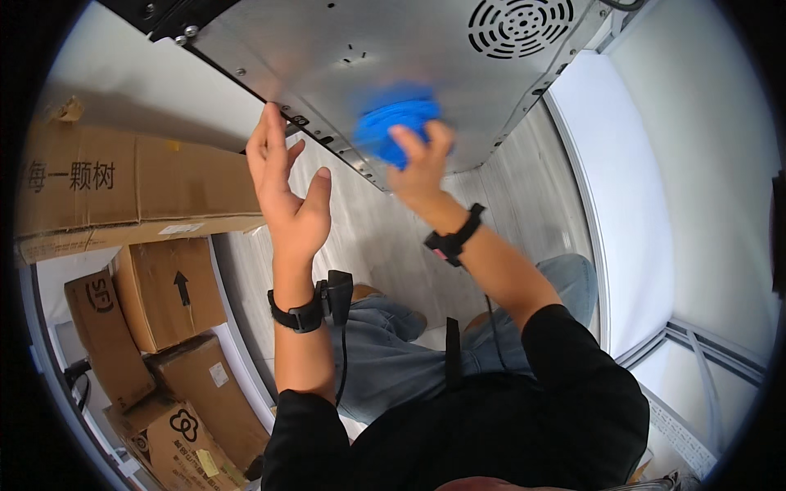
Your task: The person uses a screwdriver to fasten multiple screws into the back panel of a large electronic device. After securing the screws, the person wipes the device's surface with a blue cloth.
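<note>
A large metal cabinet panel (311, 41), grey with screws and slots, fills the top of the view. My right hand (422, 164) grips a bright blue cloth (399, 123) and presses it to the panel's lower middle; cloth and fingers are blurred. My left hand (286, 184) is raised at the panel's left edge, its fingers stretched out and the thumb apart, with nothing in it. The fingertips are at the edge; whether they touch it I cannot tell.
Round vent slots (521, 24) pierce the panel's upper right. A long cardboard box (147, 184) lies at the left, above several stacked boxes (176, 295). A white wall panel (606, 196) bounds the right. Cables hang from the black straps (299, 315) on my wrists.
</note>
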`<control>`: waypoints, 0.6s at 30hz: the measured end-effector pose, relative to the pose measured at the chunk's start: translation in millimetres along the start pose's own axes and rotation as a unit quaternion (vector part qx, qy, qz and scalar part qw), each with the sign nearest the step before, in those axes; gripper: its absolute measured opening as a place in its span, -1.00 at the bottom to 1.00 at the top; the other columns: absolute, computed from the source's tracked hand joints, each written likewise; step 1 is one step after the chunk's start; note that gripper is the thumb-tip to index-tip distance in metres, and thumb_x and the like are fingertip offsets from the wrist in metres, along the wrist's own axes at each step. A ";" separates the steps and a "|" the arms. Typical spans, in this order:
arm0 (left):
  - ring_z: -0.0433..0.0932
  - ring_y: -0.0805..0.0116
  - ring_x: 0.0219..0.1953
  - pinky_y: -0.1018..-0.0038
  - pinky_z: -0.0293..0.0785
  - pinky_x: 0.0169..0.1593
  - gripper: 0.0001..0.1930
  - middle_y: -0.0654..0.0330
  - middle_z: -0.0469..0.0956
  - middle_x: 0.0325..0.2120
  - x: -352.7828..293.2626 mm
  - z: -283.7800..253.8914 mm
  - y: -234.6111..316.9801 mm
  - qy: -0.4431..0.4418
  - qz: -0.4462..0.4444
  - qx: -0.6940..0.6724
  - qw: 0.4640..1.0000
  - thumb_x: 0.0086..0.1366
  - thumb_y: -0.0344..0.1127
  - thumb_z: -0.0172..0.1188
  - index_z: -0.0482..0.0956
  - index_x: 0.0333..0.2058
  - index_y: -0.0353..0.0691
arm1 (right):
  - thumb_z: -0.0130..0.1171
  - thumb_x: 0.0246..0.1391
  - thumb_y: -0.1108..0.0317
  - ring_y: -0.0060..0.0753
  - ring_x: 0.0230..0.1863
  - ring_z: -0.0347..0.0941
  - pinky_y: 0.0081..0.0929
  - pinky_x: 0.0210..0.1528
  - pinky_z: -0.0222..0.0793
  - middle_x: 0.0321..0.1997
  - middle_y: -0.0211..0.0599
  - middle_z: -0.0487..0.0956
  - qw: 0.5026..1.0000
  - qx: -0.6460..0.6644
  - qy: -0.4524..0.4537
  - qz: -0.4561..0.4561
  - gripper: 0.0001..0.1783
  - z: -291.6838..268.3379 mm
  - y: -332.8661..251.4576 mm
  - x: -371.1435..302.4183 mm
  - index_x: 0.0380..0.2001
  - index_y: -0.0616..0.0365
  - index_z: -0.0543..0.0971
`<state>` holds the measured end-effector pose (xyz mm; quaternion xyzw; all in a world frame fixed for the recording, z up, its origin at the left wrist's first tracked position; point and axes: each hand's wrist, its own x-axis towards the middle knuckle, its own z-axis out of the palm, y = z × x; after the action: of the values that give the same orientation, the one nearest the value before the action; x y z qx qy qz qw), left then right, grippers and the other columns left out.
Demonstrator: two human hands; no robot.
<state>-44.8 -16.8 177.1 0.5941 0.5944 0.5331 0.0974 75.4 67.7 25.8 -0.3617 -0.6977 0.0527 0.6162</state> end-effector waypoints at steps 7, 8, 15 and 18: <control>0.26 0.20 0.17 0.36 0.38 0.07 -0.31 0.02 0.17 0.16 1.7 21.6 2.9 0.061 0.011 -0.003 0.998 0.09 -0.59 0.11 0.20 0.24 -0.22 | 0.23 -0.37 0.58 0.01 0.00 0.17 -0.17 0.05 0.19 -0.06 -0.23 0.25 0.994 0.038 -0.103 -0.020 -0.31 20.3 -28.2 -11.3 -0.09 -0.40 0.53; 0.26 0.19 0.17 0.35 0.38 0.07 -0.31 0.01 0.16 0.17 0.0 21.7 2.5 0.071 0.006 0.003 0.997 0.09 -0.61 0.09 0.19 0.25 -0.23 | 0.23 -0.38 0.58 0.00 -0.01 0.18 -0.17 0.05 0.19 -0.07 -0.22 0.25 0.993 0.053 -0.104 -0.032 -0.31 15.6 -20.5 -8.9 -0.09 -0.38 0.52; 0.31 0.15 0.13 0.31 0.36 0.06 -0.28 0.01 0.19 0.15 -0.9 22.0 8.3 0.052 0.029 0.106 0.993 0.11 -0.54 0.11 0.12 0.28 -0.19 | 0.21 -0.29 0.56 0.20 0.07 0.16 -0.02 0.10 0.13 0.08 0.12 0.20 0.996 -0.035 0.063 0.061 -0.25 -79.8 85.6 20.6 0.10 0.00 0.28; 0.33 0.13 0.12 0.31 0.36 0.07 -0.28 0.01 0.20 0.16 -4.5 20.4 8.4 0.039 0.000 0.077 0.996 0.13 -0.52 0.11 0.10 0.28 -0.18 | 0.20 -0.25 0.56 0.18 0.07 0.16 -0.02 0.11 0.13 0.08 0.12 0.20 0.996 -0.053 0.056 0.049 -0.25 -101.6 100.4 33.8 0.11 0.01 0.25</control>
<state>-23.2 -12.2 172.7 0.5785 0.6372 0.5084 0.0277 211.5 122.6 25.3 -0.4301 -0.6454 0.0249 0.6308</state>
